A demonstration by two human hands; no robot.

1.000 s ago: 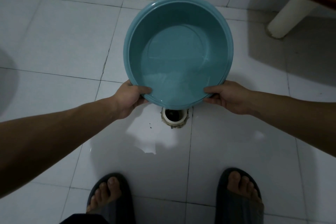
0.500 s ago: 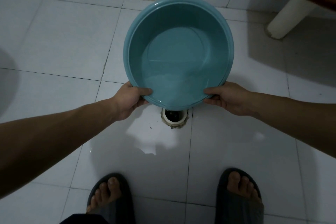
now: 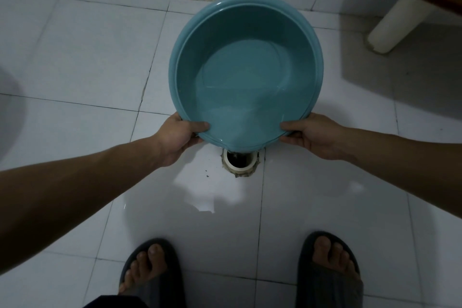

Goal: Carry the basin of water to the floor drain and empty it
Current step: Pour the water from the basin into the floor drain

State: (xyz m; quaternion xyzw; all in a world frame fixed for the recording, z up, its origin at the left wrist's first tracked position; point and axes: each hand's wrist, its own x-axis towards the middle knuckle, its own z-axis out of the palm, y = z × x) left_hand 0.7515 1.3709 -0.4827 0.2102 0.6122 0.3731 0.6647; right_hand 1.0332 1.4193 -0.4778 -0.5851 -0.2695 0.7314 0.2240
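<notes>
A round teal basin [image 3: 246, 32] is tilted toward me, its near rim low over the floor drain [image 3: 239, 160]. Water pools against the near wall of the basin and runs over the rim into the drain hole. My left hand [image 3: 178, 136] grips the near-left rim, thumb lying over the edge. My right hand [image 3: 313, 134] grips the near-right rim in the same way. The far part of the drain is hidden behind the basin.
White floor tiles, wet and shiny around the drain, with a puddle [image 3: 205, 204] just in front of it. My two feet in dark slippers [image 3: 150, 275] [image 3: 330, 270] stand at the bottom. A white pipe [image 3: 392, 20] slants down at the upper right, below brown furniture; the wall is behind.
The basin has tipped a little further toward me and the water has gathered at the near rim, now spilling over it. Both hands hold the same spots.
</notes>
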